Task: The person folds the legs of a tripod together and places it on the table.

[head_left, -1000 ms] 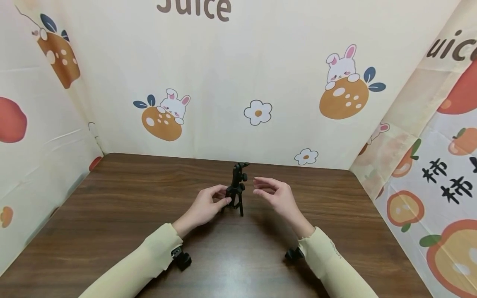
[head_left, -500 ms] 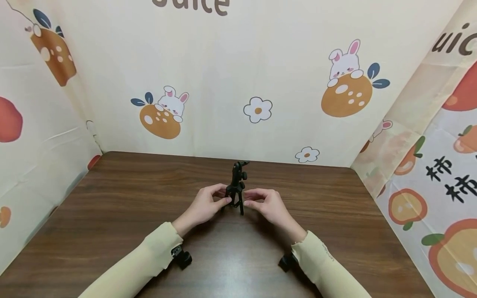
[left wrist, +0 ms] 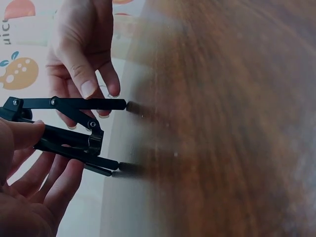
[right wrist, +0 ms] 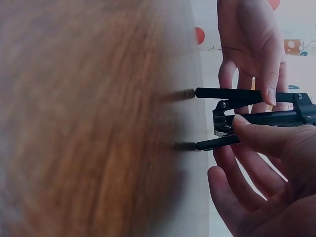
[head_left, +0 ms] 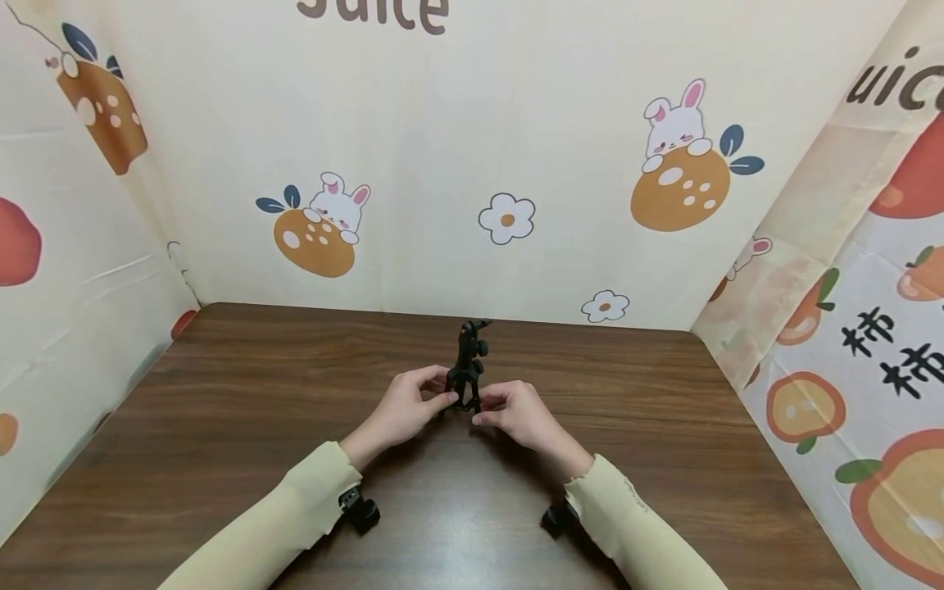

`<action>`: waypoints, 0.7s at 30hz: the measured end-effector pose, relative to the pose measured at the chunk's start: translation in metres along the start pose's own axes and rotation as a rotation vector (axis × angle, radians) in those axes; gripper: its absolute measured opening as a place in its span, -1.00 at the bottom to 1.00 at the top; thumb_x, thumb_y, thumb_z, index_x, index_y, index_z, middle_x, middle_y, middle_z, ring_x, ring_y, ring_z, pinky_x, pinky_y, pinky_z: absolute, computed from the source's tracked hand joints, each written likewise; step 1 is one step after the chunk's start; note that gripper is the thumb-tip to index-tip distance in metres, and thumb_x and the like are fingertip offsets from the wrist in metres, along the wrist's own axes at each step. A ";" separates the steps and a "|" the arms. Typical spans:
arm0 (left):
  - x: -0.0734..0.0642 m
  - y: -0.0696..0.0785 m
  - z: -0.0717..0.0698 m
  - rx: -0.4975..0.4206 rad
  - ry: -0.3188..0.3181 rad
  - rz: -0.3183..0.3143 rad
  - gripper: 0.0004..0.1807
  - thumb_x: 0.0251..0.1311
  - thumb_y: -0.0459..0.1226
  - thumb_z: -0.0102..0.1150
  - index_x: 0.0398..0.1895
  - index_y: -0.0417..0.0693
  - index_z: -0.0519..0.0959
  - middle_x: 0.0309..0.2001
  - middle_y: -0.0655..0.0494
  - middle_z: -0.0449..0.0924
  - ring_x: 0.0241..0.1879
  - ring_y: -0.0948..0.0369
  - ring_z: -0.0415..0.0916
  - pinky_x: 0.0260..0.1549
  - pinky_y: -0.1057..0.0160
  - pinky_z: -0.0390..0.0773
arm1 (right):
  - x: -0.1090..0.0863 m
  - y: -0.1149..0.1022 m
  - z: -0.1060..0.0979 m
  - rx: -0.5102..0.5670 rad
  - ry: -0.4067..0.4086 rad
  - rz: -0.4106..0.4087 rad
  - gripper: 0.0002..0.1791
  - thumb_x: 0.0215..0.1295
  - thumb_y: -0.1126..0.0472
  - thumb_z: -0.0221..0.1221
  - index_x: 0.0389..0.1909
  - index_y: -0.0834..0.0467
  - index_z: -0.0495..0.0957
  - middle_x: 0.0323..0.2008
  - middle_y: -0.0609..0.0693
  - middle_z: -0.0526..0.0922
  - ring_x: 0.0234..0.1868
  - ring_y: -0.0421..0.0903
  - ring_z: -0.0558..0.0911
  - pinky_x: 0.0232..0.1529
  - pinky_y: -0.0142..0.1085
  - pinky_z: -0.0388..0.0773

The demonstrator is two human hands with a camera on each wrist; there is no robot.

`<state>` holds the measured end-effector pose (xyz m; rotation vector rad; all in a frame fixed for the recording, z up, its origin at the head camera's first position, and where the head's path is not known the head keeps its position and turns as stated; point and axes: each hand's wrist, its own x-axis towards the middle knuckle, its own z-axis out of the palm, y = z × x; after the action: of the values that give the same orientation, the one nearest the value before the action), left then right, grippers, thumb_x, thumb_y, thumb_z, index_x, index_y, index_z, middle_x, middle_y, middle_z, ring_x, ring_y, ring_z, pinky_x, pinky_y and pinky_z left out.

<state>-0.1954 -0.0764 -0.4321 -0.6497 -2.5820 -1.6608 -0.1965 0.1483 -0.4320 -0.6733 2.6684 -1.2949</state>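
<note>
A small black tripod (head_left: 467, 352) stands upright on the table between both hands, with its clamp-like head tilted to the right. My left hand (head_left: 406, 406) holds it from the left, thumb and fingers around a leg. From the right, my right hand (head_left: 519, 414) pinches another leg low down, with its thumb in front. In the left wrist view the legs (left wrist: 89, 103) are spread apart, joined by folding braces, their feet close over the wood. The right wrist view shows the left thumb (right wrist: 270, 94) lying along the upper leg.
The brown wooden table (head_left: 258, 393) reaches back to a cream cloth wall (head_left: 435, 164) printed with rabbits, oranges and flowers. More printed cloth (head_left: 885, 344) closes off the right side, and another sheet (head_left: 96, 295) the left. Black wrist cameras (head_left: 361, 512) hang beneath both cuffs.
My right hand has come in from the right and down, from beside the tripod to pinching its leg. The left hand keeps its hold, and the tripod stays in place.
</note>
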 end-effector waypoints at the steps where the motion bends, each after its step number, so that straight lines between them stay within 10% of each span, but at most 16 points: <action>1: 0.000 0.000 0.000 0.001 0.000 0.003 -0.78 0.26 -0.35 0.31 -0.05 0.01 0.67 -0.17 0.18 0.69 -0.16 0.21 0.62 -0.08 0.01 0.56 | 0.001 0.000 0.000 -0.001 -0.005 -0.003 -0.76 0.11 0.29 0.45 -0.16 0.07 0.76 -0.28 -0.09 0.77 -0.19 -0.18 0.71 -0.13 -0.18 0.61; 21: -0.001 0.002 -0.003 0.017 -0.052 0.026 -0.82 0.25 -0.35 0.32 -0.10 -0.06 0.67 -0.27 0.19 0.67 -0.26 0.25 0.60 -0.26 0.22 0.55 | 0.010 -0.001 0.002 -0.084 -0.020 -0.072 -0.87 0.07 0.26 0.47 -0.33 0.02 0.77 -0.40 -0.22 0.74 -0.27 -0.27 0.66 -0.19 -0.28 0.56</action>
<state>-0.1945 -0.0785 -0.4298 -0.7319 -2.6083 -1.6344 -0.2048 0.1417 -0.4318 -0.7951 2.7194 -1.1903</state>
